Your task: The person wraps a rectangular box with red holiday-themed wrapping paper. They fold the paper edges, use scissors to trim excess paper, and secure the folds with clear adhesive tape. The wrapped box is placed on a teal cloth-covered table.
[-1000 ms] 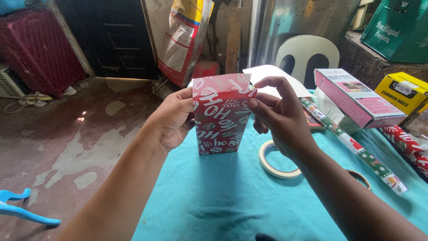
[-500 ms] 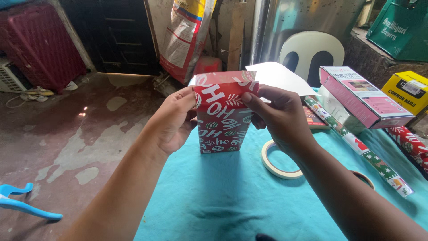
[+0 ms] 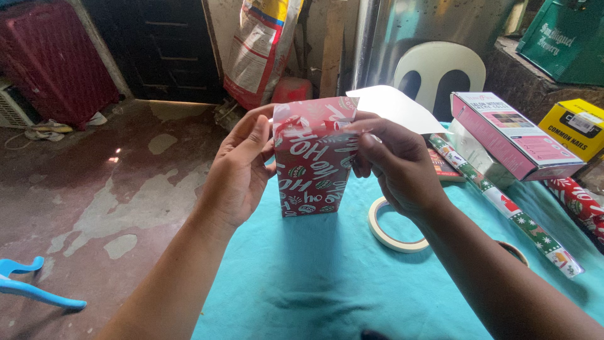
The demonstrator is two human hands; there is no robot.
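You are holding an upright box wrapped in red paper with white lettering and small green ornaments (image 3: 313, 160), its base resting on the turquoise cloth-covered surface (image 3: 314, 283) near that surface's far left corner. Your left hand (image 3: 242, 167) is pressing flat against the box's left side, fingers reaching up to its top edge. Your right hand (image 3: 393, 164) is closing its grip on the paper at the upper right corner, thumb and fingertips pinching a fold there. The paper is looking creased along the top, and the front face is lying smooth.

Just right of the box, near your right wrist, a ring of pale masking tape (image 3: 393, 226) is lying flat on the surface. Farther right, a long roll of red, white and green patterned wrapping paper (image 3: 503, 204) is running diagonally from far to near. Beyond it a pink and white rectangular carton (image 3: 513, 135) is sitting tilted, with a yellow cardboard box (image 3: 576, 126) at the far right. A white sheet of paper (image 3: 393, 107) is lying behind the box, in front of a white plastic chair (image 3: 440, 69).

The surface's left edge is falling away close beside the box, with a stained concrete floor (image 3: 100, 201) below. The near middle of the surface is offering open room.
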